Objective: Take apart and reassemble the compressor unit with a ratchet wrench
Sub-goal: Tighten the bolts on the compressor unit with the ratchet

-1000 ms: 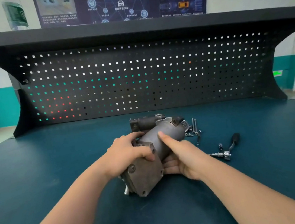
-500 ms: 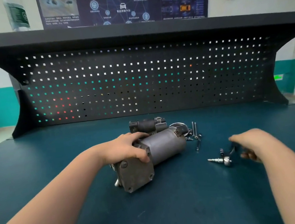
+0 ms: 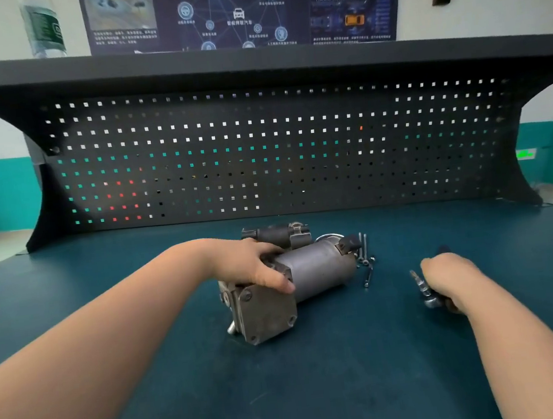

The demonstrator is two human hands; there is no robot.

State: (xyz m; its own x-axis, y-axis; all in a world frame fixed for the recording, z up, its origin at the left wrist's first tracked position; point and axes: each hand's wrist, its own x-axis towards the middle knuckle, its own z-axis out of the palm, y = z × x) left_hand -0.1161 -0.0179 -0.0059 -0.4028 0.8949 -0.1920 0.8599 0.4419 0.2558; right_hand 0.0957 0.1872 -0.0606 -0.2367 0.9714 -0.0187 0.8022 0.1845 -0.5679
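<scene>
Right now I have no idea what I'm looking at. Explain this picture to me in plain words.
The picture comes from a camera worn on a person's head, looking down at their two bare arms over a dark teal workbench with a black pegboard behind it. There is no robot.

The grey metal cylinder with a square end plate is the compressor unit, lying on its side. The left hand grips it near the plate. The right hand holds a ratchet wrench, its shiny head showing. Loose bolts lie beside the unit, and another dark part sits just behind it.
</scene>
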